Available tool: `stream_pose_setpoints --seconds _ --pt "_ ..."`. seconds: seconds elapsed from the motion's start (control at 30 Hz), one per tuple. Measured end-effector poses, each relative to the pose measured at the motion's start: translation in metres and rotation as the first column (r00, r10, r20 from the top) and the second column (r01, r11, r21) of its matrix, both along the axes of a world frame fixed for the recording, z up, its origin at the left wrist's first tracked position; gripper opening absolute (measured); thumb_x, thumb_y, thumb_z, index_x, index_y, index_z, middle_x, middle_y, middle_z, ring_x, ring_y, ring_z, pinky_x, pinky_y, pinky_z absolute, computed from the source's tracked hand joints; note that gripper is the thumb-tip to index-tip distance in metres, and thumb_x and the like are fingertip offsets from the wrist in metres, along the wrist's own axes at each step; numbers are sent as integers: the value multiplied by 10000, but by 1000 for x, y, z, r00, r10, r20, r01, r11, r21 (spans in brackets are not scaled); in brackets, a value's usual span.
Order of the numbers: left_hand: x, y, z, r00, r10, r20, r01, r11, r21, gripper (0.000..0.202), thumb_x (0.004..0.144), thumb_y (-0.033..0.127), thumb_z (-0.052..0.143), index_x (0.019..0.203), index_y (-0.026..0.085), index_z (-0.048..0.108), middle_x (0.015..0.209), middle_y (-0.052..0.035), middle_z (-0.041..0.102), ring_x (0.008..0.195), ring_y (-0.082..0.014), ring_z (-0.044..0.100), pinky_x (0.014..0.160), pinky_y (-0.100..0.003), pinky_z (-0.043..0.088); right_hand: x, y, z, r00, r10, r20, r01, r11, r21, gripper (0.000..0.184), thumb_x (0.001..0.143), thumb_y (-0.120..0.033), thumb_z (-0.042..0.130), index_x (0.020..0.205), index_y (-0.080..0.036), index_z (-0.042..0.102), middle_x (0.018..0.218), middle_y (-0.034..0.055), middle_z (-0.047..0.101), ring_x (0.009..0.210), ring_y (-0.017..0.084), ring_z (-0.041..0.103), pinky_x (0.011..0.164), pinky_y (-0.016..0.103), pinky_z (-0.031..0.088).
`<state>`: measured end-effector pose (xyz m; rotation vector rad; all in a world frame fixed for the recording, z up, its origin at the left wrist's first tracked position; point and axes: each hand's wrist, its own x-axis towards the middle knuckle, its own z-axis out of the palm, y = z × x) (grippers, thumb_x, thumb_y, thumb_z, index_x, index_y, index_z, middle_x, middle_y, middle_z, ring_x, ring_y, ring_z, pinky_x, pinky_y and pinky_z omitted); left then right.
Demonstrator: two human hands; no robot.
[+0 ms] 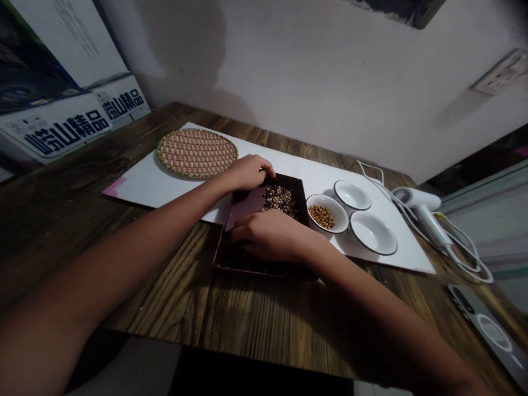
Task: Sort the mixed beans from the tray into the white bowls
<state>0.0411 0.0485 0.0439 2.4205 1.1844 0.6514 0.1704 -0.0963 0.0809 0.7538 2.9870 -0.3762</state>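
A dark maroon box [231, 217] lies on the wooden table, with a heap of mixed brown and pale beans [280, 199] in its far right corner. My left hand [247, 171] curls over the box's far rim, fingers closed on the edge. My right hand [268, 234] rests inside the box near the beans, fingers bent down and pressed together; what they hold is hidden. Right of the box stand three white dishes: one holding yellow beans [322, 216], and two with nothing in them [352, 194] [373, 232].
A round woven tray [197, 152] sits on a white sheet [140, 181] at the back left. A white hair dryer [421, 209] with its cord lies at the right. A phone [487, 324] lies near the right edge. Printed boards [61, 129] lean at the left.
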Motion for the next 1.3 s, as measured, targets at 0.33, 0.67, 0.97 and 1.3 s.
stream_pose_setpoints --seconds 0.33,0.67,0.97,1.3 --pt "0 -1 1 1000 23 -8 -23 1000 10 329 869 194 570 1036 265 843 1109 -43 817 1029 -240 720 935 -362 536 -4 -1 -5 998 58 24 -57 998 -18 213 999 -167 555 1048 -212 757 1008 34 743 734 146 548 594 334 265" --pt "0 0 0 1000 21 -1 -21 1000 15 337 866 192 563 1036 261 845 1101 -54 815 1039 -249 720 936 -380 534 -7 -1 -6 993 -18 113 14 999 29 230 1007 -142 496 1037 -167 722 1033 69 731 748 150 553 604 344 288" --pt "0 1 0 1000 -20 3 20 1000 10 353 873 190 528 1038 236 836 1131 -61 814 1066 -248 721 957 -381 539 99 31 61 835 -550 -15 550 832 76 196 917 -263 604 1015 -228 770 942 26 776 753 155 646 688 302 451" --pt "-1 3 -1 999 8 -38 -7 1000 14 340 891 219 527 1042 248 830 1148 -45 810 1105 -249 718 1022 -382 529 176 60 48 687 -724 55 722 690 59 245 874 -290 650 1047 -242 817 988 37 812 788 174 714 704 310 520"
